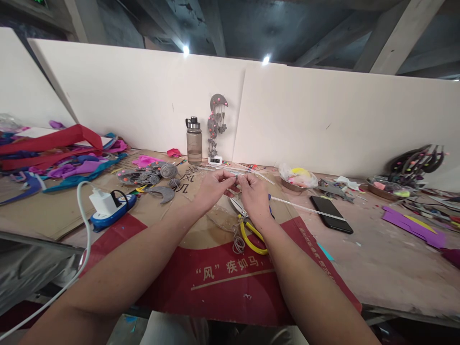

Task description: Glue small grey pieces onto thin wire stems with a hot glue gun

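Note:
My left hand (pixel 214 190) and my right hand (pixel 254 192) meet over the cardboard, thumbs and fingertips pinched together. What lies between the fingertips is too small to make out. Just below my right hand lie yellow-handled scissors (pixel 253 236), blades partly showing. A loop of grey cord (pixel 238 244) rests beside their handles. From beside my right hand a clear thin stick (pixel 305 207) runs out to the right, its end crossing a black phone (pixel 330 214). Left of my left hand are a grey felt crescent (pixel 162 193) and a ball of grey yarn (pixel 168 170).
A bottle (pixel 194 143) and a hanging grey moon ornament (pixel 218 101) stand by the white board. A blue power strip (pixel 112 213) with a white cable sits left. Coloured felt strips (pixel 68 165) heap at far left. A plastic-wrapped bowl (pixel 297 178) stands right of my hands.

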Motion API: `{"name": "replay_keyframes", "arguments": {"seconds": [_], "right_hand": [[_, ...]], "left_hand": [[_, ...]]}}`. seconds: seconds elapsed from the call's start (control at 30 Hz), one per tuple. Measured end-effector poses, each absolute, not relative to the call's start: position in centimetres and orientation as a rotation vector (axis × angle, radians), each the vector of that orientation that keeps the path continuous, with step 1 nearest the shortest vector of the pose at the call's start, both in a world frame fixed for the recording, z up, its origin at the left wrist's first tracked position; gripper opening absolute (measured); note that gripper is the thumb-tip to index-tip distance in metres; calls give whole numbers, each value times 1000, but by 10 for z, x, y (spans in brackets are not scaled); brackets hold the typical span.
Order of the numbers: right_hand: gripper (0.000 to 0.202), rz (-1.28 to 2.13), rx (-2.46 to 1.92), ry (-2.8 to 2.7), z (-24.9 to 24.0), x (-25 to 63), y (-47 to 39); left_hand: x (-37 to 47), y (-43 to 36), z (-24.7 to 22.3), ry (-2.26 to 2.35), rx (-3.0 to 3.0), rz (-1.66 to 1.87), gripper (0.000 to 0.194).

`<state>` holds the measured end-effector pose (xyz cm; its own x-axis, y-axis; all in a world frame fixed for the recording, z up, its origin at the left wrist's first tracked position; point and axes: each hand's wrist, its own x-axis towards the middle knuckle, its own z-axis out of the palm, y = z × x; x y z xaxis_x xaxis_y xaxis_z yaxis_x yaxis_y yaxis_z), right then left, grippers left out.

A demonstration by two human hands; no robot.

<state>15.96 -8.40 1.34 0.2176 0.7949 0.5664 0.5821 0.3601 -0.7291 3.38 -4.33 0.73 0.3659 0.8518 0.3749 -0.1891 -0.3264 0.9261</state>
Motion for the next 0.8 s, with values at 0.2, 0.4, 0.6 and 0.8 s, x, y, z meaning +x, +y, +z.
{"name": "replay_keyframes", "arguments": {"seconds": [0.2,0.4,0.6,0.8], "right_hand": [[30,342,-1279,-1396,12,160,-82],[30,340,-1258,-1394,11,160,-82],[29,326,-1246,-1437,11,159,-82],[32,261,-1312,-1555,10,157,-80]], "left_hand": [[33,-43,7,617,1565,1197,28],[33,-43,9,661,1635,1186,29],[32,-46,12,738,1660,1195,24],[31,-41,9,809,1593,1247,16]]}}
